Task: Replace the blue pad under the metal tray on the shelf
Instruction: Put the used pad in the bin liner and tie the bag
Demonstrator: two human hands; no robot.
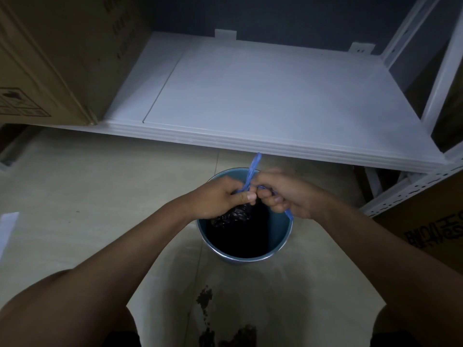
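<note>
Left hand point(223, 196) and right hand point(288, 199), fingers curled tight, both grip twisted blue pad point(253, 169) over blue bucket point(285, 231). Pad looks soft, light, floppy; hold by bunched ends. White shelf point(250, 101) beyond. No metal tray seen.

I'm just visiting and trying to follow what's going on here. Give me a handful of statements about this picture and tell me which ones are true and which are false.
1. Both hands grip blue strips above the bin. True: the left hand and the right hand each hold part of the blue strips.
2. The blue bin stands on the white shelf. False: it stands on the floor in front of the shelf.
3. A cardboard box sits on the left of the shelf. True.
4. A metal tray rests on the middle of the shelf. False: no tray shows there.
5. Dark stains mark the floor near the person. True.
</note>
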